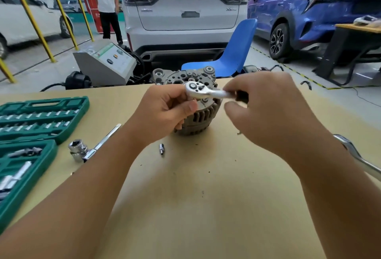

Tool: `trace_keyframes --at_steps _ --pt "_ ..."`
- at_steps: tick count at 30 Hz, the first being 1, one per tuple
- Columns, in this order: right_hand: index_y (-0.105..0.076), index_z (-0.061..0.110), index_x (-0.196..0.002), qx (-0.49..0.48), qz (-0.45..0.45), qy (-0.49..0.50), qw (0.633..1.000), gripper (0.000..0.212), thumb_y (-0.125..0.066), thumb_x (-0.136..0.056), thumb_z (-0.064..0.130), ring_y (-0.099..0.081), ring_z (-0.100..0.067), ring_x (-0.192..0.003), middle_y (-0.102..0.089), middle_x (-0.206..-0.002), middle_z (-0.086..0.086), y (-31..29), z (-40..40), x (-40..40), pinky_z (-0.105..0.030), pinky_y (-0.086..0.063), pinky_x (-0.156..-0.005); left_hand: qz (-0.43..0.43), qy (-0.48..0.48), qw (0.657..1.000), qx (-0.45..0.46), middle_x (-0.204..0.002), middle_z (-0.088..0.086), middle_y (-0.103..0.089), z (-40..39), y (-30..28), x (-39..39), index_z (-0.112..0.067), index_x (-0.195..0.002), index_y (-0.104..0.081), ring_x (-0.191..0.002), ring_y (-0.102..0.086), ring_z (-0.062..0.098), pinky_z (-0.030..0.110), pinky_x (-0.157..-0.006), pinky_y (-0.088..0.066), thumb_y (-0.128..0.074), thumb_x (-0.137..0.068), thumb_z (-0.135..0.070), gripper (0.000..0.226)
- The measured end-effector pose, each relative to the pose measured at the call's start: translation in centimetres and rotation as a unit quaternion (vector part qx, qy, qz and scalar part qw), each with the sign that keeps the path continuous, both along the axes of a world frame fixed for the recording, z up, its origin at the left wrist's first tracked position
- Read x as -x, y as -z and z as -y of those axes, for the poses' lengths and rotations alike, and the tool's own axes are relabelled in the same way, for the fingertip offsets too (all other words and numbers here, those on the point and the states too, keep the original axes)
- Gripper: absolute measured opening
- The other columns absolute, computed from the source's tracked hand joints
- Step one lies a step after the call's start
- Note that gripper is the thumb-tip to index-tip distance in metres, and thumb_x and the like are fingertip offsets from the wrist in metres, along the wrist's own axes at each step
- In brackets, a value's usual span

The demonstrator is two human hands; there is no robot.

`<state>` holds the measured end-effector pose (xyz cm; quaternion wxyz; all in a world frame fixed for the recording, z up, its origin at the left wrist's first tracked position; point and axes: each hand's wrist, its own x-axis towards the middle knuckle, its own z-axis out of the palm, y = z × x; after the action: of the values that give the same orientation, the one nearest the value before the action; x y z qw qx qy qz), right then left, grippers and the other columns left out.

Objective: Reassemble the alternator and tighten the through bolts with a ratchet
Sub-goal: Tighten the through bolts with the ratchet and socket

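Observation:
A grey alternator [203, 118] stands on end at the middle of the tan table [206, 197], its rear cover facing up. Over its top lies a chrome ratchet [203, 91], head to the left, dark handle to the right. My left hand [165, 112] curls against the alternator's left side, with the fingertips just under the ratchet head. My right hand [274, 110] grips the ratchet handle and is blurred. The bolt under the ratchet head is hidden.
A green socket case [39, 118] lies open at the left. Beside it are a large socket on a breaker bar [92, 147] and a small socket [161, 149]. A chrome wrench [358, 159] lies at the right edge. A blue chair [233, 52] and cars stand beyond the table.

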<state>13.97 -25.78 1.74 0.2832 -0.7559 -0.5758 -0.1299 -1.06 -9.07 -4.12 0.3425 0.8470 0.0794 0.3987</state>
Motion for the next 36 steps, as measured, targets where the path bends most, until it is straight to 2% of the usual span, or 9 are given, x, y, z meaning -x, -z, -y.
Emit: trace_keyframes --at_steps 4,10,16,18,21,25,28,33,36 --pt "-0.075 0.015 -0.09 0.139 -0.201 -0.185 0.952 0.022 -0.078 -0.078 0.033 -0.046 -0.005 -0.042 -0.061 -0.057 0.0 0.2 0.5 1.4 -0.025 -0.043 -0.043 0.02 -0.021 0.999 -0.042 -0.065 -0.018 -0.064 0.6 0.0 -0.3 -0.043 -0.081 -0.069 -0.05 -0.056 0.011 0.025 -0.047 -0.047 -0.069 -0.093 -0.03 0.017" --pt "-0.074 0.034 -0.11 -0.012 0.042 0.042 0.998 0.033 -0.062 -0.085 0.018 -0.061 -0.025 -0.083 -0.069 -0.09 0.004 -0.1 0.2 0.2 -0.044 -0.054 -0.076 -0.005 -0.001 1.0 -0.015 -0.076 -0.01 -0.068 -0.4 0.3 -0.3 -0.031 -0.105 -0.074 -0.051 -0.061 0.017 0.038 -0.045 -0.055 -0.07 -0.096 -0.026 0.011" --pt "-0.066 0.018 -0.073 0.123 -0.14 -0.153 0.97 0.02 -0.072 -0.072 0.037 -0.047 -0.008 -0.043 -0.057 -0.053 0.011 0.5 0.6 2.2 -0.015 -0.039 -0.039 0.001 -0.028 0.999 -0.04 -0.076 -0.004 -0.066 -0.3 0.6 -0.2 -0.015 -0.1 -0.07 -0.059 -0.06 0.019 0.036 -0.053 -0.052 -0.068 -0.097 -0.027 0.013" --pt "-0.071 0.024 -0.08 0.077 -0.104 -0.1 0.987 0.005 -0.068 -0.076 0.025 -0.054 -0.01 -0.049 -0.06 -0.061 0.008 0.3 0.3 1.0 -0.027 -0.049 -0.044 -0.006 -0.022 1.0 -0.022 -0.077 0.008 -0.067 -0.4 0.4 -0.1 -0.008 -0.1 -0.069 -0.054 -0.06 0.021 0.036 -0.049 -0.054 -0.068 -0.097 -0.02 0.013" --pt "-0.073 0.033 -0.102 0.021 0.032 0.031 0.999 0.025 -0.061 -0.086 0.019 -0.061 -0.021 -0.077 -0.064 -0.08 0.006 0.0 0.2 -0.3 -0.038 -0.053 -0.072 -0.024 -0.02 0.999 -0.018 -0.078 0.018 -0.065 -0.5 0.3 -0.2 0.0 -0.104 -0.069 -0.051 -0.061 0.019 0.029 -0.048 -0.053 -0.068 -0.095 -0.016 0.019" --pt "-0.072 0.021 -0.085 0.057 -0.085 -0.108 0.989 0.013 -0.072 -0.081 0.033 -0.05 -0.008 -0.047 -0.06 -0.058 0.005 0.4 0.5 0.9 -0.027 -0.045 -0.043 0.0 -0.044 0.997 -0.062 -0.072 0.007 -0.062 0.1 0.4 -0.5 -0.003 -0.093 -0.068 -0.056 -0.056 0.022 0.034 -0.05 -0.048 -0.066 -0.096 -0.032 0.03" --pt "-0.073 0.02 -0.087 0.121 -0.163 -0.178 0.963 0.013 -0.075 -0.077 0.028 -0.053 -0.008 -0.046 -0.065 -0.062 0.004 0.1 0.7 1.2 -0.025 -0.051 -0.045 0.019 -0.063 0.992 -0.105 -0.069 -0.005 -0.061 0.3 0.3 -0.3 -0.023 -0.086 -0.065 -0.057 -0.054 0.015 0.027 -0.053 -0.044 -0.064 -0.098 -0.034 0.016" --pt "-0.074 0.03 -0.104 -0.01 0.033 0.032 0.999 0.025 -0.062 -0.086 0.017 -0.063 -0.024 -0.085 -0.069 -0.085 0.006 -0.2 0.2 -0.4 -0.039 -0.053 -0.077 0.002 -0.017 0.998 -0.053 -0.073 -0.006 -0.065 -0.2 0.0 0.0 -0.046 -0.097 -0.069 -0.05 -0.061 0.017 0.032 -0.047 -0.053 -0.068 -0.096 -0.025 0.022" --pt "-0.071 0.023 -0.08 0.023 -0.064 -0.091 0.994 0.006 -0.069 -0.083 0.028 -0.051 -0.007 -0.051 -0.06 -0.059 0.008 0.4 0.3 0.7 -0.024 -0.044 -0.047 0.003 -0.012 0.999 -0.053 -0.076 -0.006 -0.067 -0.1 0.1 0.0 -0.036 -0.102 -0.072 -0.054 -0.061 0.015 0.031 -0.048 -0.053 -0.066 -0.097 -0.03 0.01"
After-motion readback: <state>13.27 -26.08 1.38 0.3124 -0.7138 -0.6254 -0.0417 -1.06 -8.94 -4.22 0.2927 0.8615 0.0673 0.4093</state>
